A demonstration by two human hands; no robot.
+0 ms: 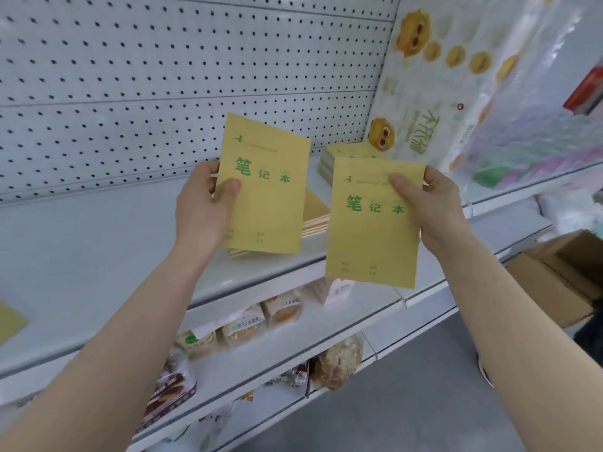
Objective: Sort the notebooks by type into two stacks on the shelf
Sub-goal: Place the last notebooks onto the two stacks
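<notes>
Head view: the left grip (202, 203) grasps the left notebook (264, 190), thumb on the yellow cover near its left edge and fingers behind it. This notebook is held upright, slightly tilted, above the shelf (98, 249). The right grip (434, 207) grasps the right notebook (372, 230) at its top right corner, thumb across the cover. This one hangs lower and nearer, and its bottom edge overlaps the shelf's front lip. The two notebooks are apart, with a narrow gap between them.

In that gap and under the left notebook, the near stack (315, 213) lies on the shelf, mostly hidden. The back stack (329, 158) sits further back, its front hidden by the right notebook. Just right of it, a large tissue pack (424, 93) closes off the right end of the shelf. A pegboard (163, 76) walls off the back.

Left of the left grip, a broad stretch of white shelf shows, reaching as far as a yellow cover (9, 321) cut off by the frame's left edge. The front lip runs diagonally beneath both forearms. Snack packs (280, 309) fill the lower shelves, just under the right notebook. An open cardboard box (561, 275) stands at the right, beyond the right forearm.
</notes>
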